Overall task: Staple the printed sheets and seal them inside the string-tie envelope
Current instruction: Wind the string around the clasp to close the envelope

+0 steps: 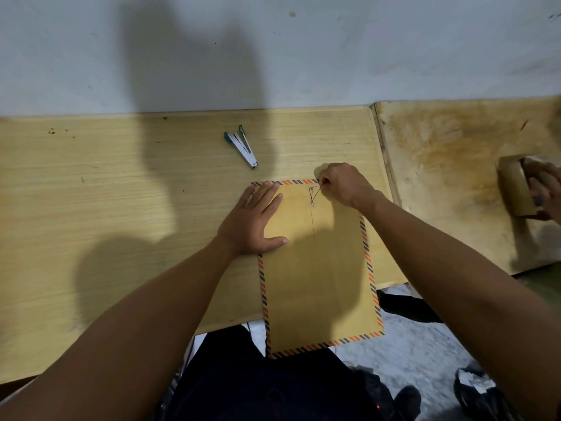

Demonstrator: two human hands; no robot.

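Note:
A brown string-tie envelope [315, 275] with a striped orange-and-blue border lies lengthwise on the wooden desk [121, 192], its near end hanging over the desk's front edge. My left hand [256, 218] rests flat on the envelope's upper left part, fingers straight. My right hand [343, 183] is at the envelope's far edge and pinches the thin string [314, 196], which runs around the two small closure buttons. A white and green stapler [241, 145] lies open on the desk beyond the envelope. The printed sheets are not visible.
A white wall rises behind the desk. A second, stained desk [455, 165] adjoins on the right, where another person's hand [543, 189] holds a brown envelope. Below the desk edge are my dark trousers and a speckled floor with dark objects.

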